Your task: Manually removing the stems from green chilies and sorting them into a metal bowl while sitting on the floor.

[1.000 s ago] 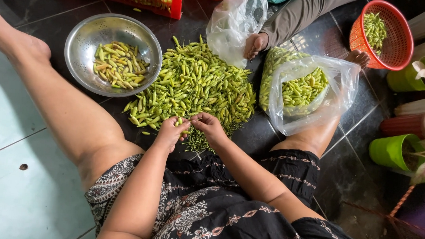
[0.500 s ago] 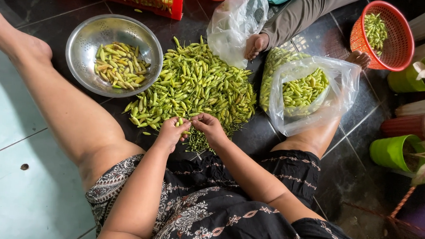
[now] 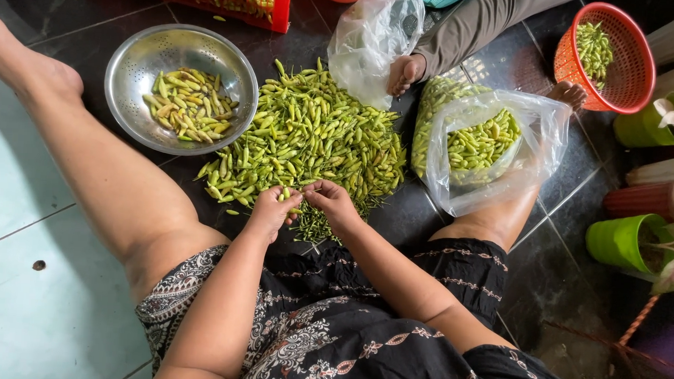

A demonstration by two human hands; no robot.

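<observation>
your left hand [image 3: 274,209] and right hand [image 3: 329,200] pinch one green chili [image 3: 297,198] between closed fingertips at frame centre, beside the chili pile [image 3: 316,135] for easy reach.

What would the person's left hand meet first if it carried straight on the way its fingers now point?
Most likely the right hand, since the left hand points across at it and their fingertips almost meet over a green chili. Whether they touch is unclear.

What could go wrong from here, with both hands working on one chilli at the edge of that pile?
1. The chilli pile lies loose on the dark floor tiles, so chillies may scatter near the legs.
2. The stem heap touches the pile and may mix back in.
3. The left hand and right hand touch chillies bare, so skin may sting.
</observation>
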